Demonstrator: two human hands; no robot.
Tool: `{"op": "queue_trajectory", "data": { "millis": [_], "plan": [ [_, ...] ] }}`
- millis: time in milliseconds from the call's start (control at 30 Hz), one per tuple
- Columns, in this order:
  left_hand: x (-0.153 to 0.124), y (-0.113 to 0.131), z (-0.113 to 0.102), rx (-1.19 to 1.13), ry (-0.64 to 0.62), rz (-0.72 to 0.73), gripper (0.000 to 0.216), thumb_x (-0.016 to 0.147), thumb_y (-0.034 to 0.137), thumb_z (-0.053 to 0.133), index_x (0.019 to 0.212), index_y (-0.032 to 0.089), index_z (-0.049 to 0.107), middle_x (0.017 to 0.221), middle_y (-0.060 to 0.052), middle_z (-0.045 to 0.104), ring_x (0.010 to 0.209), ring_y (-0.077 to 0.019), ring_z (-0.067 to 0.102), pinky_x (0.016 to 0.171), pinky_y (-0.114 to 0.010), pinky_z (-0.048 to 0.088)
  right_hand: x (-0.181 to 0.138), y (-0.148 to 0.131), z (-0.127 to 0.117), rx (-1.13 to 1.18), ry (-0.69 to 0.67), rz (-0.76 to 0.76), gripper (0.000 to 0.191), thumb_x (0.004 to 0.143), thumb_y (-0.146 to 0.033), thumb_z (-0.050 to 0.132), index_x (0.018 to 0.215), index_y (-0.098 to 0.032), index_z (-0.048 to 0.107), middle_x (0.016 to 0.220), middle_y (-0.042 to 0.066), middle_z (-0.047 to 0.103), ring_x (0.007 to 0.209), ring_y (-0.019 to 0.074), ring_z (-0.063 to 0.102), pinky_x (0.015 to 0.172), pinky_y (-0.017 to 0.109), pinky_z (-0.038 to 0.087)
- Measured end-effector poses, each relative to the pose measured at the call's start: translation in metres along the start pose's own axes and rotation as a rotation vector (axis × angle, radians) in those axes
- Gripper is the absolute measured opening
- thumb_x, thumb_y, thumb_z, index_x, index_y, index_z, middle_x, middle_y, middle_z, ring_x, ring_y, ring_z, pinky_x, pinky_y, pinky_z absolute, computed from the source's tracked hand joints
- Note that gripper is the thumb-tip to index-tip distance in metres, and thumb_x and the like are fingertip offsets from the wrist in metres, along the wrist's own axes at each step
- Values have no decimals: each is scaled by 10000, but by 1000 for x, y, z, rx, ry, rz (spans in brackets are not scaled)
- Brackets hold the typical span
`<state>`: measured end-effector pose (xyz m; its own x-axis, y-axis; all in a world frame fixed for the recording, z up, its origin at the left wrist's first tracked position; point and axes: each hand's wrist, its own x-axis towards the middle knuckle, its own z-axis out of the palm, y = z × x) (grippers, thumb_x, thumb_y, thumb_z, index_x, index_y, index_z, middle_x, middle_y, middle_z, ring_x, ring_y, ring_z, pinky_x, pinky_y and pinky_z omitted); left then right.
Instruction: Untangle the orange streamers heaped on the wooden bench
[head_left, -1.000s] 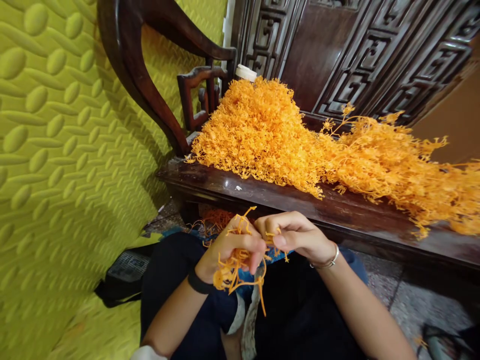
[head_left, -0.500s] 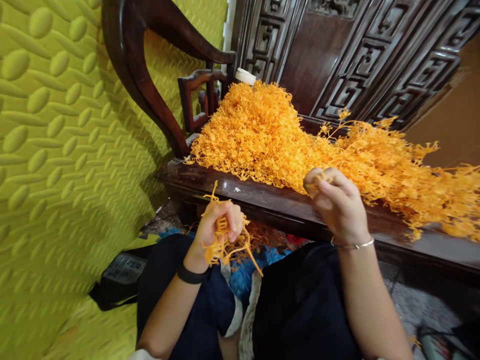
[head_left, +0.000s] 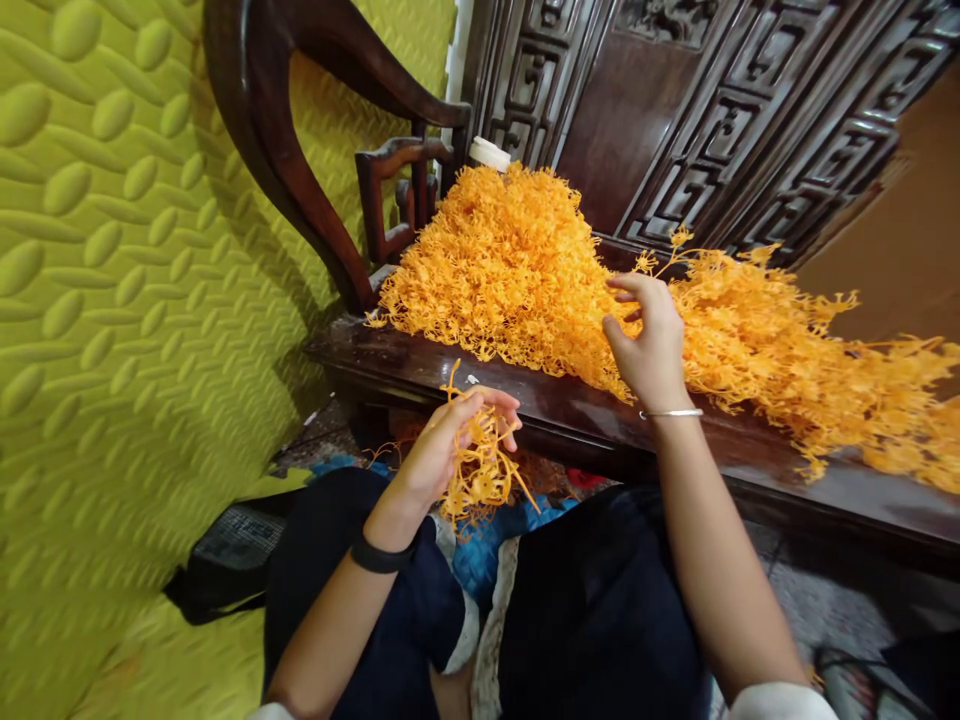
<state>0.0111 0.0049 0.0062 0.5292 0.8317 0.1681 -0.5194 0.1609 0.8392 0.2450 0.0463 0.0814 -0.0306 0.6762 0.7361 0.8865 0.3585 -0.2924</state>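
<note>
My left hand [head_left: 439,445] is over my lap, its fingers curled round a loose bunch of orange plastic sprigs [head_left: 484,480] whose thin stems poke out above and below. Above the bench edge, my right hand [head_left: 651,340] has its fingers apart and I see nothing in it. It hovers in front of a big pile of small orange plastic flower pieces [head_left: 502,260]; whether the fingertips touch the pile I cannot tell. A looser heap of branched orange sprigs [head_left: 772,350] lies to the right of that hand.
A dark wooden bench [head_left: 375,355] bears both heaps, with a curved armrest [head_left: 277,150] at left and a carved backrest [head_left: 622,130] behind. A white lid [head_left: 489,153] shows behind the pile. Yellow foam padding [head_left: 97,350] lines the left side. Blue plastic [head_left: 480,560] lies below, between my legs.
My right hand has gone from closed fingers to spread ones and moved forward, nearer the pile. My left hand has shifted slightly right and its fingers have loosened round the sprigs.
</note>
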Motion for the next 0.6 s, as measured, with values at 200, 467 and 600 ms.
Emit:
{"op": "queue_trajectory", "data": {
  "millis": [200, 467, 600],
  "plan": [
    [1, 0, 0, 59, 13, 46, 351, 857, 432, 452, 1023, 158, 597, 926, -63, 614, 748, -158, 598, 628, -254, 432, -19, -28, 2, -199, -48, -85, 257, 805, -83, 489, 1021, -199, 566, 1367, 137, 353, 1168, 342, 367, 939, 568, 291],
    [0, -2, 5, 227, 109, 85, 295, 885, 401, 435, 1022, 210, 614, 1037, -19, 623, 996, -172, 559, 881, -274, 407, -62, -95, 1, 252, -449, -206, 167, 831, -340, 587, 817, -175, 566, 756, 49, 562, 733, 176, 507, 691, 324, 406],
    [-1, -3, 6, 302, 135, 118, 267, 883, 386, 464, 1017, 215, 619, 1041, -8, 616, 1042, -160, 538, 888, -239, 406, -63, -95, 6, 209, -496, -223, 228, 811, -394, 601, 776, -169, 613, 779, 65, 549, 741, 179, 493, 679, 319, 402]
  ]
}}
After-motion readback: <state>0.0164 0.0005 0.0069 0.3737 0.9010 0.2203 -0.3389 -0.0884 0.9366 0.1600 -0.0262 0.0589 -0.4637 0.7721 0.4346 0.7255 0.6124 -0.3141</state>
